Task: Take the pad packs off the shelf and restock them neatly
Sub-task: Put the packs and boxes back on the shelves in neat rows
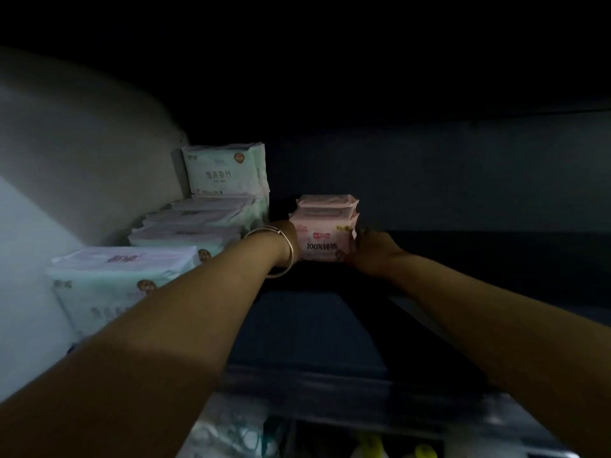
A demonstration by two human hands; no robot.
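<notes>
A: Where are the pink pad packs [325, 226]?

B: Deep on the dark shelf [307, 328], stacked, held between both hands.

A: How do the hands hold them?

B: The left hand [287, 238] presses the left side, its fingers hidden behind the wrist. The right hand [370, 247] grips the right edge. The green packs [185, 233] line the left wall; the shelf's right side is lost in darkness.

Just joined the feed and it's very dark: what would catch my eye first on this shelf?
The pink pad packs at centre stand out, stacked deep on the dark shelf, with the left hand and right hand on either side of the front one. A row of pale green packs runs along the left wall, the rearmost upright. A silver bangle glints on the left wrist.
</notes>
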